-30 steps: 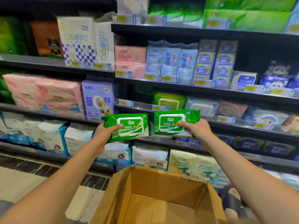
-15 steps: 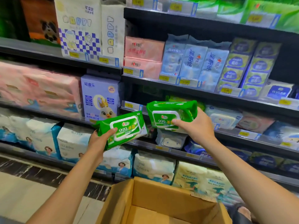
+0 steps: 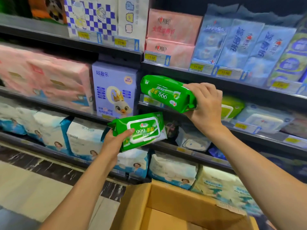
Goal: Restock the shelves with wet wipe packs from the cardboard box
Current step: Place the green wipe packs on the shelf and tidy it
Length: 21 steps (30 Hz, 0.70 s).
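My left hand (image 3: 114,140) grips a green wet wipe pack (image 3: 144,130) by its left end, label facing me, in front of the lower middle shelf. My right hand (image 3: 205,103) holds a second green wet wipe pack (image 3: 166,93) by its right end, turned upside down and raised at the mouth of the shelf bay (image 3: 259,138) where another green pack (image 3: 230,107) lies. The open cardboard box (image 3: 174,206) is below, between my forearms; what I see of its inside is bare cardboard.
Shelves hold many tissue and wipe packs: pink bundles (image 3: 49,80) at left, a purple box (image 3: 114,90) beside the raised pack, blue-white packs (image 3: 83,138) below, pink and blue packs above. Yellow price tags line the shelf edges. Tiled floor (image 3: 33,188) lies at lower left.
Both hands have come closer to the shelves. My right hand has lifted its pack and flipped it upside down toward the shelf bay. The left pack has stayed low and level.
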### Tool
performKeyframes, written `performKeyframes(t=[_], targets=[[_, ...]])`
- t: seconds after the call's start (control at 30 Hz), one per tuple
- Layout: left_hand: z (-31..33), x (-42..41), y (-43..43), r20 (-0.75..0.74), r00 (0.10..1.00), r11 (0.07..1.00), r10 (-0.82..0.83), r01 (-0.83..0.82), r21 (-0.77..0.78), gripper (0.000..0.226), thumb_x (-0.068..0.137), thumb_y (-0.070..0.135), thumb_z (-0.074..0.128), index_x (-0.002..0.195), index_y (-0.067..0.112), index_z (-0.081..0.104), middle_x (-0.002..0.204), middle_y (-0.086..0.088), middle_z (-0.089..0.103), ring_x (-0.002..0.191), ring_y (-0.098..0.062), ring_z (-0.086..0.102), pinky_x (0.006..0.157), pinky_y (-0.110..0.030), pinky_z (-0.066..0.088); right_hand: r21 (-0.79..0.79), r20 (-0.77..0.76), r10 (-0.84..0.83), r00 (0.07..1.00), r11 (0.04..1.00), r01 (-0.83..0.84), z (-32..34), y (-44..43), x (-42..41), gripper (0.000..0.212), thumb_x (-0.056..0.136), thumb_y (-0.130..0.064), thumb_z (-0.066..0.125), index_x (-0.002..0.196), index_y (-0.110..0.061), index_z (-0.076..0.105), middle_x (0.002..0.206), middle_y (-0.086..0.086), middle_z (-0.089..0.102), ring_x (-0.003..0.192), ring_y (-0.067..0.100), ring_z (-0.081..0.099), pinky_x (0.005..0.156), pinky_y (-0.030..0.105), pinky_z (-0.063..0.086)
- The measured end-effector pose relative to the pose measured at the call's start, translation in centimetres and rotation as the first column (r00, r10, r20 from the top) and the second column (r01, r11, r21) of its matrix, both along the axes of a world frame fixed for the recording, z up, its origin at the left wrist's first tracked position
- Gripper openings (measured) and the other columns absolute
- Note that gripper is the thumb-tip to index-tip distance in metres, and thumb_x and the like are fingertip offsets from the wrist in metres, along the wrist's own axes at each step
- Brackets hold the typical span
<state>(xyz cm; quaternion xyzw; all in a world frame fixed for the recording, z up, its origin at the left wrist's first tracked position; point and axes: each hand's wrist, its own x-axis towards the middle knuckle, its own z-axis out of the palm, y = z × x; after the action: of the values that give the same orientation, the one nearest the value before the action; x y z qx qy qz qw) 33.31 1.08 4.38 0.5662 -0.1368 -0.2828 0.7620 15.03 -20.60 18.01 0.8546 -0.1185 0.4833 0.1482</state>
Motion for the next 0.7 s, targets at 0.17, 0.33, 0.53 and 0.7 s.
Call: performKeyframes(t=[0.17,0.33,0.53,0.7], targets=[[0.2,0.0,1.0,-0.010,0.999,0.999,-0.037,0.037,-0.024,0.045,0.081,0.021,0.082,0.123,0.020,0.066,0.111,-0.004,0.079,0.102,-0.026,0.076,0.097,-0.045,0.057,0.138,0.054,0.116,0.992,0.983,-0.122,-1.4,-1.8,2.1,0.052,0.083,-0.017,0.079,0.132,-0.009,0.063,0.131,0.008,0.065,0.126,0.032,0.056,0.103,0.041,0.045],[0.0,0.3,1.4,-0.005,0.999,0.999,-0.039,0.039,-0.010,0.051,0.079,0.026,0.083,0.127,0.021,0.065,0.112,-0.001,0.079,0.103,-0.024,0.075,0.098,-0.044,0.056,0.310,0.052,0.098,0.994,0.944,-0.109,-3.1,-3.1,3.6,0.059,0.082,-0.016,0.085,0.136,-0.012,0.059,0.140,0.006,0.061,0.136,0.025,0.052,0.107,0.032,0.043],[0.3,0.4,0.9,-0.021,1.000,0.999,-0.017,0.016,-0.030,0.046,0.083,0.022,0.081,0.126,0.020,0.064,0.111,-0.002,0.079,0.102,-0.024,0.076,0.095,-0.042,0.057,0.455,0.120,0.103,0.987,0.878,-0.147,-3.0,-4.0,5.0,0.060,0.078,-0.024,0.088,0.131,-0.014,0.063,0.131,0.005,0.062,0.123,0.021,0.058,0.098,0.028,0.046],[0.4,0.5,0.8,-0.041,0.999,0.999,-0.008,0.007,-0.035,0.045,0.085,0.021,0.081,0.126,0.020,0.064,0.111,-0.002,0.079,0.102,-0.023,0.075,0.081,-0.034,0.056,0.681,0.030,0.030,0.999,0.731,-0.042,-2.4,-4.9,6.1,0.069,0.073,-0.027,0.094,0.132,-0.016,0.060,0.126,0.004,0.068,0.116,0.023,0.062,0.090,0.029,0.046]])
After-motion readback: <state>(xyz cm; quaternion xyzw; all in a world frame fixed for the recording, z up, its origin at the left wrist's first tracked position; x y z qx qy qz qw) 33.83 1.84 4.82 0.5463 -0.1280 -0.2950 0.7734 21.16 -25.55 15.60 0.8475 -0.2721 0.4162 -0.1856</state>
